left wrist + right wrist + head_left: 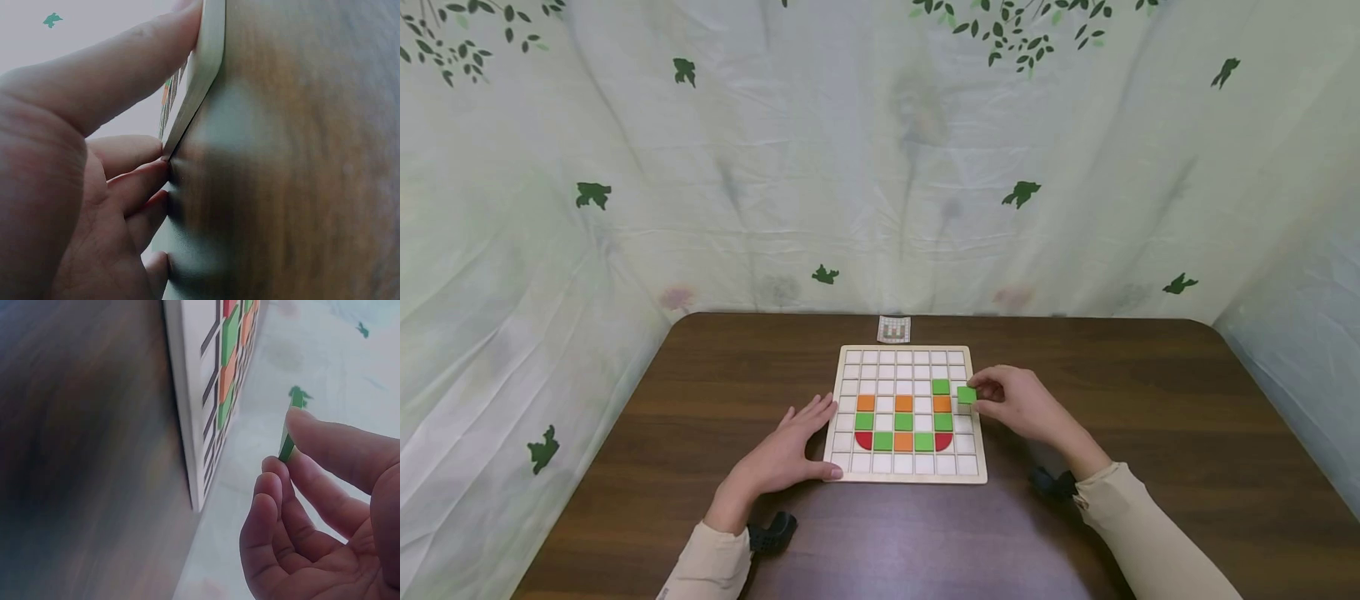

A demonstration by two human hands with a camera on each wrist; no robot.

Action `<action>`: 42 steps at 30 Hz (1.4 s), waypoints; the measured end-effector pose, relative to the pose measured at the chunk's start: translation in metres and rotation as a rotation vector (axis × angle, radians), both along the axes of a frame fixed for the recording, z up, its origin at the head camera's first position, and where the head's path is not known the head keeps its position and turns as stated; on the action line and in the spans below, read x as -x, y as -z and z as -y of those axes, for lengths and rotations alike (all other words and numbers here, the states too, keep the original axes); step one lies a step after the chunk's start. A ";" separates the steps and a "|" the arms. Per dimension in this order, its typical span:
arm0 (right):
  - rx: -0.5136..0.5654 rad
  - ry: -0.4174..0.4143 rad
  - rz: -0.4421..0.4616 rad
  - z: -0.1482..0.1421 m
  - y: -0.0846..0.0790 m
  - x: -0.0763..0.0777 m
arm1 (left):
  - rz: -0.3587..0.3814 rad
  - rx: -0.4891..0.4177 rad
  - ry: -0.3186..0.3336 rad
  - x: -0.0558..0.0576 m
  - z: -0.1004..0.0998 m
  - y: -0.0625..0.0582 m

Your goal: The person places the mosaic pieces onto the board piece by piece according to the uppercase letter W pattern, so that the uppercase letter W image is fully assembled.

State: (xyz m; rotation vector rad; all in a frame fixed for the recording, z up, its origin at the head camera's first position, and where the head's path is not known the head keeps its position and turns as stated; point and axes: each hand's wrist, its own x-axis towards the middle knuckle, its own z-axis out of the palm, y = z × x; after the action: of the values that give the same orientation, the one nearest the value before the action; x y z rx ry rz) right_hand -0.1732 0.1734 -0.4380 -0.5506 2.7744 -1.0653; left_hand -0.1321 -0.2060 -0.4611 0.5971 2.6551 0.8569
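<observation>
A square game board [910, 479] with a white grid lies flat on the table. On it sit green, orange and red square tiles, the red ones at the lower corners of the pattern with a rounded edge. My right hand [1018, 404] pinches a green square tile [966, 395] between thumb and fingers, over the board's right edge. The right wrist view shows this green tile [287, 449] nearly edge-on, held above the board surface. At the board's left side rests my left hand [786, 454], fingers stretched along the edge and thumb on the near left corner.
Just behind the board lies a small card [893, 330] with a printed grid pattern. The dark wooden table [760, 358] reaches back to a pale curtain [865, 208] with green leaf and bird prints. Each wrist wears a black strap [772, 533].
</observation>
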 end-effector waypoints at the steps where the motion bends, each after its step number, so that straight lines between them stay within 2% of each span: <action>1: 0.002 -0.002 -0.001 0.002 0.000 0.000 | 0.001 -0.001 0.000 0.000 0.000 0.000; 10: 0.021 -0.032 -0.021 0.020 -0.003 0.005 | 0.001 -0.003 -0.001 0.000 0.000 0.001; 42: 0.040 -0.068 0.033 0.089 -0.003 0.026 | 0.010 -0.001 -0.008 0.000 0.000 0.000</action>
State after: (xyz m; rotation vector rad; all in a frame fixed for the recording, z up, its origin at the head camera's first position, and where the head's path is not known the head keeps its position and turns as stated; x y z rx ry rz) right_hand -0.1990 0.0844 -0.4354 -0.6225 2.6910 -1.1071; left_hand -0.1318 -0.2057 -0.4607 0.5815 2.6500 0.8608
